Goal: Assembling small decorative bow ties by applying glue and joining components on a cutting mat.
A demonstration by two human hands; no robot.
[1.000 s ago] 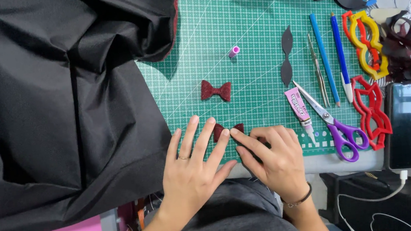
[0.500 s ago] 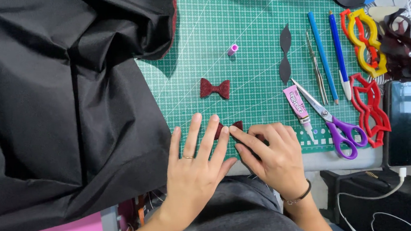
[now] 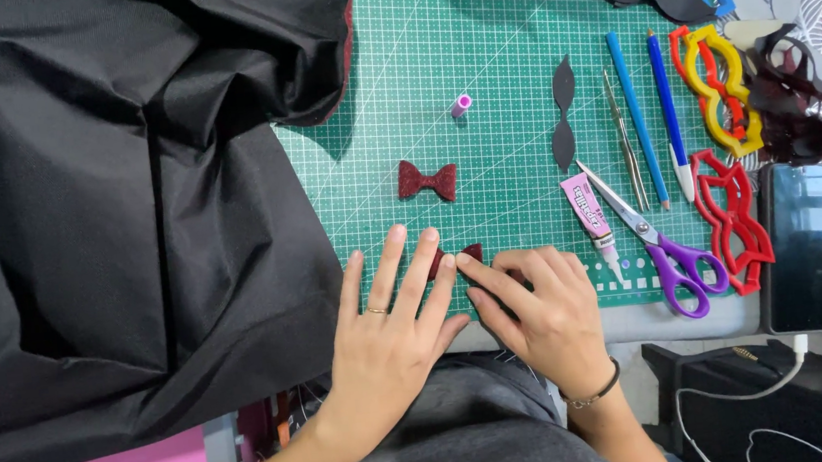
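Fingers of my left hand (image 3: 391,338) and right hand (image 3: 540,314) lie flat, pressing a small dark-red glitter bow (image 3: 459,255) onto the near edge of the green cutting mat (image 3: 493,42); I judge it light, thin, bendable, best pinched at its centre.

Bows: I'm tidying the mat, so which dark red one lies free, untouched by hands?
The bow mid-mat, alone above the hands. The other bow is pressed under the left hand and right hand.
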